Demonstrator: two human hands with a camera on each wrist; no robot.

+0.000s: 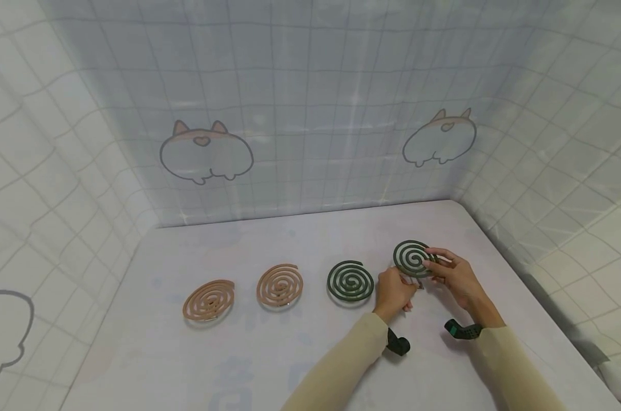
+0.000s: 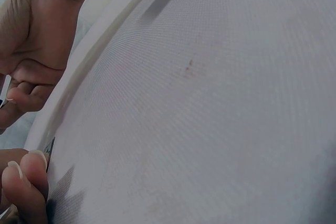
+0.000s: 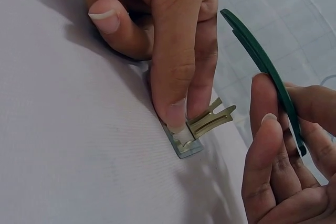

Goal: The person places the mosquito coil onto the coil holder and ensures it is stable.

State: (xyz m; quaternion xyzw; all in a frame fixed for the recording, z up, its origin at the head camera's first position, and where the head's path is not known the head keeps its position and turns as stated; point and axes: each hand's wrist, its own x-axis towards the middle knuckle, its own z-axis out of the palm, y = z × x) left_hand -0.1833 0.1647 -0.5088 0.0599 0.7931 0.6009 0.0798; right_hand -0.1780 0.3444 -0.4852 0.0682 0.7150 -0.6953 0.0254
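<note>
My right hand (image 1: 459, 278) pinches a green mosquito coil (image 1: 405, 246) between thumb and fingers, raised above the table at the right. In the right wrist view that coil (image 3: 262, 61) shows edge-on and tilted. Just below it, my left hand (image 1: 392, 294) holds a small metal coil stand (image 3: 212, 120) down at the tabletop. The thumb lies over the stand's flat base, and a forked tongue sticks up from it. Most of the stand is hidden by the fingers in the head view. In the left wrist view, fingertips of my left hand (image 2: 26, 187) show at the lower left.
Left of my hands, another green coil (image 1: 350, 281) stands slightly raised off the white table (image 1: 269, 354). Two brown coils (image 1: 279, 285) sit farther left, raised on small stands. Grid-patterned fabric walls (image 1: 310, 114) enclose the table at the back and sides.
</note>
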